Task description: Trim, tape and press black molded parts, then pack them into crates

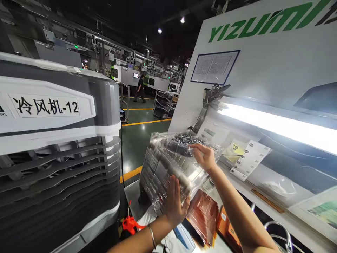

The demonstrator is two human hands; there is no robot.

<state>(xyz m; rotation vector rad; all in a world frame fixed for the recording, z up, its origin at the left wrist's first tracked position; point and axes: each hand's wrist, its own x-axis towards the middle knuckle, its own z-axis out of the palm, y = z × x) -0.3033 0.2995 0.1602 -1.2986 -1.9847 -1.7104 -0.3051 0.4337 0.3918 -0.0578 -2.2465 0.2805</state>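
Note:
A tall stack of clear plastic trays (160,168) stands on a table in front of me. My left hand (176,202) lies flat against the near side of the stack, its fingers stretched out and thumb apart. At the top, my right hand (204,156) is closed on the edge of a clear plastic tray (168,144), with the index finger pointing along its rim. Dark shapes show in or through the upper trays. Reddish-brown translucent sheets or bags (204,214) lie to the right of the stack, below my right forearm.
An air cooler (105,105) stands close on the left. To the right is a white machine panel (184,105) with a bright tube light (276,126). Orange-red material (130,225) and an orange box (226,225) lie near the table. A person (140,89) walks far off.

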